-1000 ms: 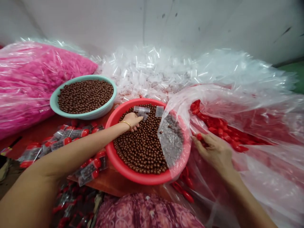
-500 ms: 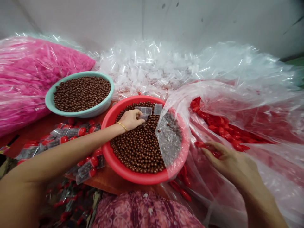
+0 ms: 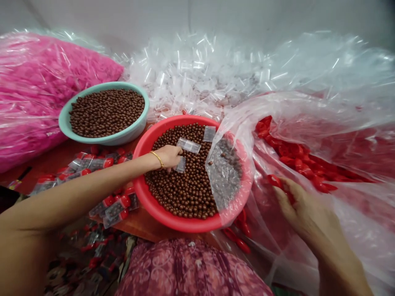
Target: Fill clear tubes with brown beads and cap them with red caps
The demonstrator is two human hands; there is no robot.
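A red basin [image 3: 148,205] full of small brown balls [image 3: 188,189] sits in front of me. Over the balls, my left hand [image 3: 169,156], with a gold bangle on the wrist, is closed on a small clear plastic box [image 3: 180,164]. Two more clear boxes [image 3: 189,145] lie on the balls beyond it. My right hand [image 3: 304,216] reaches into a big clear bag [image 3: 308,123] of red caps [image 3: 296,158], fingers curled around a red cap [image 3: 273,180].
A teal basin [image 3: 66,123] of brown balls stands at the back left. Filled clear boxes with red caps [image 3: 114,207] lie left of the red basin. A pink bag [image 3: 37,90] and a heap of clear boxes [image 3: 197,78] line the back.
My left hand has drawn back a little across the balls, lifting a clear box. My right hand has moved right and nearer inside the bag of caps.
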